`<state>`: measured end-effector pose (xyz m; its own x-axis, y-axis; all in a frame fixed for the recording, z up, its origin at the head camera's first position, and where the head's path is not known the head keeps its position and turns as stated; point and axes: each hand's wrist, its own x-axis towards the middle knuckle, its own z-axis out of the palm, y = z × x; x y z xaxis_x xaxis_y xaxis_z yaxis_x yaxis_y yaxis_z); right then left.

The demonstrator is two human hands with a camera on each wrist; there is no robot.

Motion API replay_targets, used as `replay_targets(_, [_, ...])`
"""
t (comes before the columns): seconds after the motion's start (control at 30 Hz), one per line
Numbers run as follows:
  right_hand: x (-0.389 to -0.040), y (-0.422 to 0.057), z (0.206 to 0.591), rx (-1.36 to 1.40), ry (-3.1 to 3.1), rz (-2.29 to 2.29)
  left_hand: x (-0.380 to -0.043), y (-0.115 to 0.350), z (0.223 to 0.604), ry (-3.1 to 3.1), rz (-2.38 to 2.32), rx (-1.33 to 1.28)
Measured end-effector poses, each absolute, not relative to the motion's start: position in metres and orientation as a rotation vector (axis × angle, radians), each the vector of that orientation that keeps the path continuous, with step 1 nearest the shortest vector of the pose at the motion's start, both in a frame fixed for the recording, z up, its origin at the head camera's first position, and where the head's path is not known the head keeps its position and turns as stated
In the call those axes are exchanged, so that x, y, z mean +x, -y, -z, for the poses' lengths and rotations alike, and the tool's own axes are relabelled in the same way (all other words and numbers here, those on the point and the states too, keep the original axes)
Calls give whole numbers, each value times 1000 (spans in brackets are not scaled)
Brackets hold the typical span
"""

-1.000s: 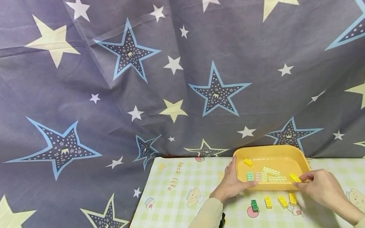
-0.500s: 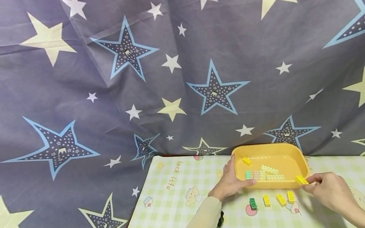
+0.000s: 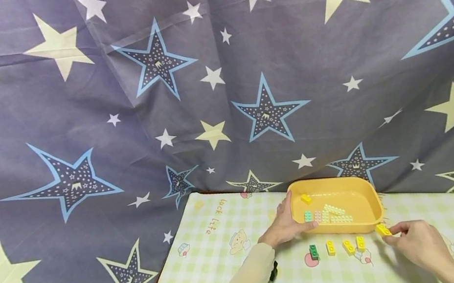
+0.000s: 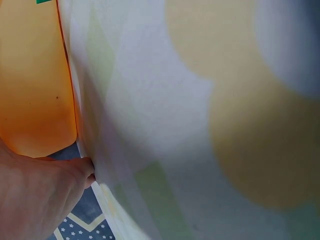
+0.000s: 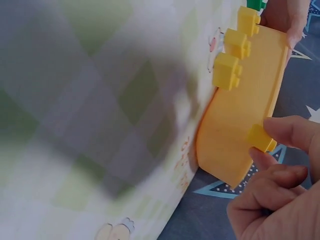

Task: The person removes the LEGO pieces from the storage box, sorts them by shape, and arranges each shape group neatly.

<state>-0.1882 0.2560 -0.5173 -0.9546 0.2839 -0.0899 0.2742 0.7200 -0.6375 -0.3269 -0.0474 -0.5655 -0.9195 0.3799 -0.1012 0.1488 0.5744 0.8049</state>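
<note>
My right hand (image 3: pixel 421 242) pinches a small yellow toy brick (image 3: pixel 382 229) between thumb and fingertip, just off the front right corner of a yellow tray (image 3: pixel 363 201). The right wrist view shows the same brick (image 5: pixel 259 137) held before the tray wall. At the tray's left end, my left hand (image 3: pixel 282 224) grips its side, the thumb along the front wall and the fingers round the left edge. Inside the tray lie a yellow brick (image 3: pixel 305 199) and several pale green, pink and teal bricks (image 3: pixel 338 215).
A green brick (image 3: pixel 313 251) and several yellow bricks (image 3: pixel 330 248) stand in a row in front of the tray. Near the left sleeve lies a small black object (image 3: pixel 273 271). Behind the checked tablecloth (image 3: pixel 226 280) hangs a grey star-patterned curtain (image 3: pixel 130 152).
My right hand has moved right and toward me with the yellow brick, from over the tray's front right rim to just outside it. The left hand has stayed on the tray.
</note>
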Motion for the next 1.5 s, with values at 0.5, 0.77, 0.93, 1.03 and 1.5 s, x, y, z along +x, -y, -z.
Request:
replay_targets(0.5, [-197, -253, 543, -508, 2951, -1080, -325, 48, 564, -2532, -1276, 443])
replay_targets(0.77, [-198, -252, 546, -552, 2958, -1069, -325, 48, 561, -2541, -1261, 435])
replay_targets(0.93, [-199, -251, 549, -565, 2966, -1065, -325, 48, 562, -2542, -1262, 429])
replay_targets(1.03, [-199, -250, 550, -562, 2973, -1064, -325, 48, 562, -2539, -1267, 423])
replay_targets(1.5, [-199, -250, 554, -511, 2993, -1021, -325, 48, 563, -2549, -1270, 424])
